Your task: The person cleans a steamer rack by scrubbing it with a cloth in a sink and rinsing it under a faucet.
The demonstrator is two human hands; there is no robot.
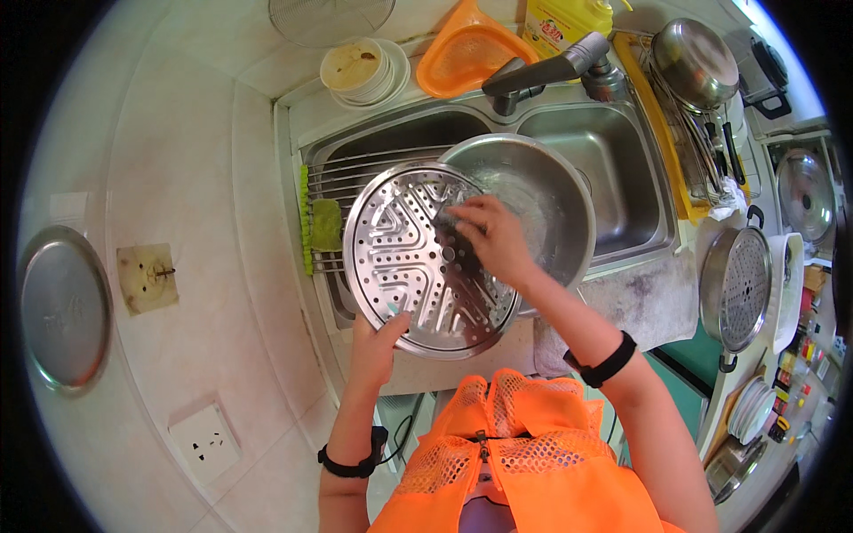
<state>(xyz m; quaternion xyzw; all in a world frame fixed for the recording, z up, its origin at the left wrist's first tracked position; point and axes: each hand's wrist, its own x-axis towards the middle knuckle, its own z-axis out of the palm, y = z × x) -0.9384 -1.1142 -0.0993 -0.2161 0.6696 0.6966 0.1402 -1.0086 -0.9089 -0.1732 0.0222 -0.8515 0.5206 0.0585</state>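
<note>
My left hand [380, 343] grips the near-left rim of a round perforated steel steamer plate [400, 266], its thumb on top. The plate is tilted over the sink and partly covers a large steel basin [560, 220]. Water shows inside that basin. Over the plate's upper right, my right hand [493, 236] holds a small dark scrubbing pad [445, 216] against the perforated surface. Part of the pad is hidden by the fingers. Beneath the plate runs a roll-up drying rack [373, 162] with green ends, and a green sponge [326, 223] lies on it.
A double-bowl steel sink [616, 166] sits under the grey faucet [546, 70]. Behind it stand stacked white dishes [356, 70], an orange strainer [460, 56] and a yellow detergent jug [566, 23]. To the right are a grey cloth [640, 303] and a steamer pot [736, 290].
</note>
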